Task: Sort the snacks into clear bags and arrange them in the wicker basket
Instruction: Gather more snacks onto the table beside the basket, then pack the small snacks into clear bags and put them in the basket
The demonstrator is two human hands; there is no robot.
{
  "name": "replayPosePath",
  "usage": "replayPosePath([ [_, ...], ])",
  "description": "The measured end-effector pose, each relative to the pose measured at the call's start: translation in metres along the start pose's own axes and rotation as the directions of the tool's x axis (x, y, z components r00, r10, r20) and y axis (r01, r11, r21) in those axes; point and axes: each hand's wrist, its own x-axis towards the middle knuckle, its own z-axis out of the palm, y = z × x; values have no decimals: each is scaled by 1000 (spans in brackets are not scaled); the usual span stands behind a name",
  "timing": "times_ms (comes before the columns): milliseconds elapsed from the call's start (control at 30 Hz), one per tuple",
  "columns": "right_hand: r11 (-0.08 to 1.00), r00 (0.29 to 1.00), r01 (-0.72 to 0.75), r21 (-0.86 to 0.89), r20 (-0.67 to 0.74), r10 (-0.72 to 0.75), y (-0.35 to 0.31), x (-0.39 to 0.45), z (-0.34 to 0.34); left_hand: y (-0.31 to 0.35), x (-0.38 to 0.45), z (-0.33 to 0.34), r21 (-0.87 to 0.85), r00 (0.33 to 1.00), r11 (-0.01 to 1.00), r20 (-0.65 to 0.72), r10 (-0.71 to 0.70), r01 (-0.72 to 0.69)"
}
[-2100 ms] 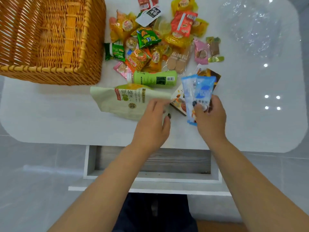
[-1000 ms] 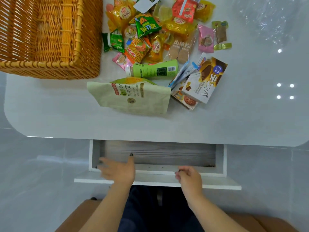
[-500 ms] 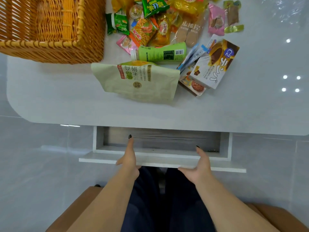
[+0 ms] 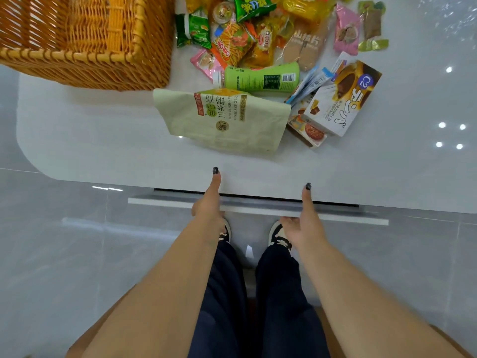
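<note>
The wicker basket (image 4: 85,73) stands on the white table (image 4: 103,146) at the far left, and nothing shows inside it. To its right lies a heap of snacks: a pale green pouch (image 4: 227,120), a green bottle (image 4: 263,78) on its side, a white chocolate-snack box (image 4: 343,99) and several small packets (image 4: 235,42). My left hand (image 4: 209,205) and my right hand (image 4: 304,223) press against the white drawer front (image 4: 167,202) below the table edge. Both thumbs point up over the edge. The fingers are hidden under the drawer front. Neither hand holds a snack.
Crinkled clear plastic (image 4: 449,11) lies at the table's far right corner. The drawer is almost flush under the tabletop. My legs and shoes (image 4: 278,236) stand on the grey tiled floor right below the drawer. A brown seat edge (image 4: 85,342) shows at the bottom.
My right hand put down the blue packets and both hands dropped to the open drawer. They have pushed it in until it is nearly closed. The view has tilted down.
</note>
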Motion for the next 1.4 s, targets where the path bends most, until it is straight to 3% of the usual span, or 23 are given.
replayPosePath([
  [67,998,999,48,31,-23,-48,-8,5,8,8,1,3,22,1000,1000,-8,13,-13],
  [167,996,991,73,-56,-111,-79,-13,18,15,13,3,1,-3,1000,1000,12,10,-10],
  [300,993,988,103,-59,-106,-109,-16,19,22,15,12,-5,-28,997,998,32,64,-63],
  [467,987,995,94,128,-32,-91,-14,16,24,15,11,0,-83,996,992,-8,92,-92],
  [567,980,995,101,173,-3,-102,-11,13,25,7,13,0,12,985,985,-24,171,-171],
  [700,998,998,65,5,-24,-65,-10,8,31,6,11,-3,233,962,938,-35,271,-256],
  [800,937,1000,-5,-349,25,14,-7,-13,41,9,9,-12,323,957,903,38,286,-283],
  [933,610,992,124,-783,112,-59,1,-54,55,18,-14,-37,575,930,733,177,323,-364],
  [1033,211,930,346,-914,304,-206,2,-85,66,29,-40,-57,623,886,634,270,376,-458],
  [1100,-129,861,444,-887,462,-214,1,-107,74,38,-59,-75,628,857,586,345,382,-513],
  [1200,-464,783,495,-734,609,-127,4,-137,83,55,-88,-106,646,779,439,480,403,-625],
  [1300,-658,777,456,-598,629,-33,10,-171,98,79,-112,-137,692,706,209,581,405,-691],
  [1400,-735,770,423,-530,638,-18,21,-203,122,109,-135,-165,718,636,-64,651,414,-693],
])
